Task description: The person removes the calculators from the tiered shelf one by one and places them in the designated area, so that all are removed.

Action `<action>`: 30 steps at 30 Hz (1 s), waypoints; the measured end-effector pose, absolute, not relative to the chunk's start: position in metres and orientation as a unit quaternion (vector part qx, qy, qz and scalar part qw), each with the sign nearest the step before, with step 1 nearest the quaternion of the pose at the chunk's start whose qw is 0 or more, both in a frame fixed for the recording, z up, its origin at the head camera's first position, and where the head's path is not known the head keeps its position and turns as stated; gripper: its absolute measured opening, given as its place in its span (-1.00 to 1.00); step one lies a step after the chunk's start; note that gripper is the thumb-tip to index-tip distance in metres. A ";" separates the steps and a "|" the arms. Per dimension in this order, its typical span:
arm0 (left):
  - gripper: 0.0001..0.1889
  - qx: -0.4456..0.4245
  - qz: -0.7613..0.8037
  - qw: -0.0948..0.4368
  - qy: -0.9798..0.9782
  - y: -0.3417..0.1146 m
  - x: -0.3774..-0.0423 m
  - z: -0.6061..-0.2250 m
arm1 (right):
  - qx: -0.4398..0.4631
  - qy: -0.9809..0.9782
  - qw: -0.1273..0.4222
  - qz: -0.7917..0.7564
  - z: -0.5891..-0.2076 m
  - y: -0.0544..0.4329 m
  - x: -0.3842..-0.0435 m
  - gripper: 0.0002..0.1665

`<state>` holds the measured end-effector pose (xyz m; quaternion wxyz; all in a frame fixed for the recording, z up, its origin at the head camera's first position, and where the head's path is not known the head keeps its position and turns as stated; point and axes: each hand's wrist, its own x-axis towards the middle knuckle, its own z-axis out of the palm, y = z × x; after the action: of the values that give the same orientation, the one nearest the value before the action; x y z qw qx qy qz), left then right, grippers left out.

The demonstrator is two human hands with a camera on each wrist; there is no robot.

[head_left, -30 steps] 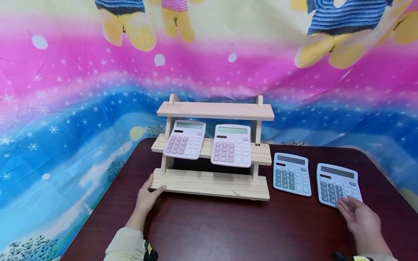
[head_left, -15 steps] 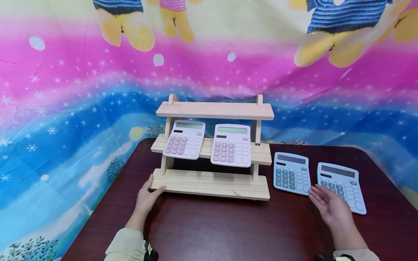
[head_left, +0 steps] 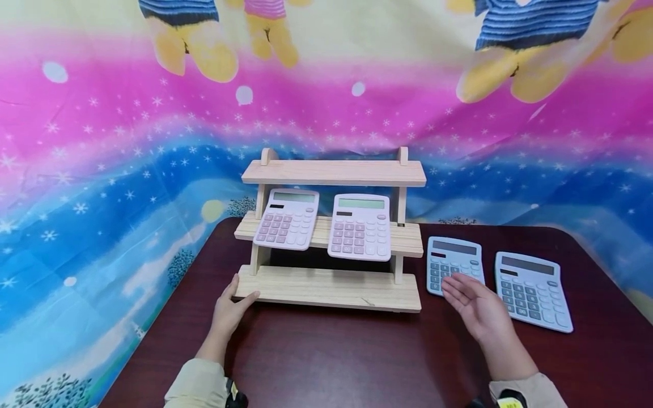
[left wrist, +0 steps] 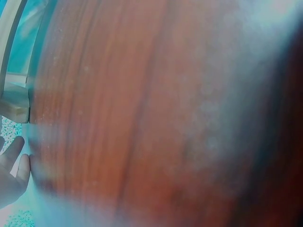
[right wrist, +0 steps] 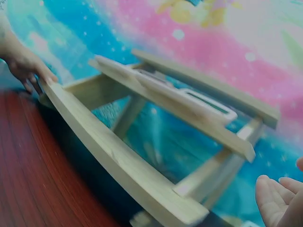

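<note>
A three-tier wooden display shelf [head_left: 331, 288] stands on the table, two white calculators with pink keys leaning on its middle tier: the left calculator [head_left: 287, 220] tilted, the right calculator [head_left: 360, 228] nearly straight. My left hand [head_left: 228, 309] holds the left end of the bottom tier, thumb at the front edge. My right hand [head_left: 479, 309] is open with nothing in it, fingers straight and palm turned to the left. It overlaps the lower part of a pale blue calculator [head_left: 454, 252] on the table. Beside that lies a second pale blue calculator [head_left: 533, 290].
The dark red-brown table [head_left: 326, 357] carries everything. Behind it hangs a printed cloth [head_left: 326, 107] with bears and snowflakes, close to the shelf's back. The shelf's top tier [head_left: 334, 172] bears nothing.
My right hand has moved left, from the outer blue calculator to the front of the inner one. My left hand has stayed at the shelf, and the calculators have not visibly moved.
</note>
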<state>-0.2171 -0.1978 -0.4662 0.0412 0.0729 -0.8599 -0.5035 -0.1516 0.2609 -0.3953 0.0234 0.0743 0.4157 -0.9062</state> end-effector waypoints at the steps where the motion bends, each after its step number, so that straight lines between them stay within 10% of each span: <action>1: -0.13 0.073 -0.504 0.043 -0.859 -0.198 -0.217 -0.466 | 0.075 0.420 0.025 -0.904 -0.393 0.256 -0.152 -0.73; 30: -0.13 0.074 -0.511 0.038 -0.855 -0.198 -0.218 -0.466 | 0.096 0.515 0.055 -0.850 -0.367 0.189 -0.188 -0.56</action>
<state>-0.2176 -0.1975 -0.4665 0.0384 0.0736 -0.8553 -0.5114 -0.1884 0.1886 -0.3672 0.0548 0.0962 0.5153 -0.8499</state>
